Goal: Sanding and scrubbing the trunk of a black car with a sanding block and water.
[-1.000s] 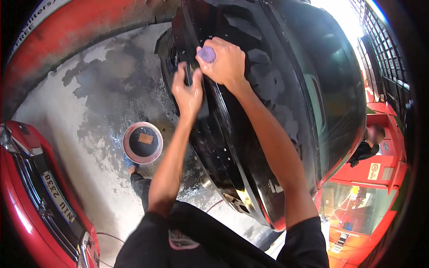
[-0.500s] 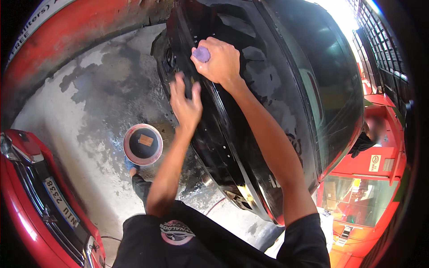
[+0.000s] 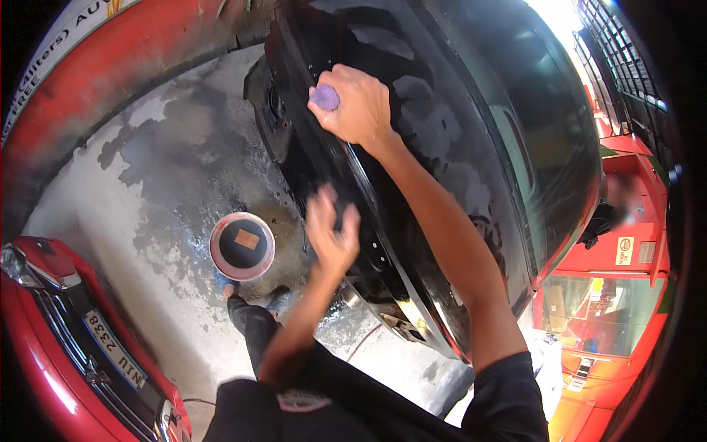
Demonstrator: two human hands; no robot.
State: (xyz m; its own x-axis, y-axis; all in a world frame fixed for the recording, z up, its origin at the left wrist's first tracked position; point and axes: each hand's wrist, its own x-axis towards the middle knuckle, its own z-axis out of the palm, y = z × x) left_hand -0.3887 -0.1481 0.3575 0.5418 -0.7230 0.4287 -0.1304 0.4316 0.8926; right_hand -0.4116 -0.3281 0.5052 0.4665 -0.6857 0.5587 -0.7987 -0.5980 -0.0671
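My right hand (image 3: pixel 357 107) is closed round a purple lump (image 3: pixel 325 97) whose end shows beside the thumb. What the lump is made of I cannot tell. That hand rests at the edge of a wet black car's body (image 3: pixel 434 140). Nearer to me, my left hand (image 3: pixel 333 232) hangs by the car's side with its fingers apart, smeared by motion and holding nothing.
A round bucket (image 3: pixel 271 247) with dark liquid and a tan rectangular piece (image 3: pixel 247 239) stands on the wet concrete floor (image 3: pixel 169 177). At left a red car (image 3: pixel 44 353) is parked. Behind the black car, a person (image 3: pixel 607 210) is by a red-framed structure (image 3: pixel 626 295).
My left hand has come back toward me along the car's side. The right hand, still round the purple lump, has shifted slightly left. More of my feet shows by the bucket.
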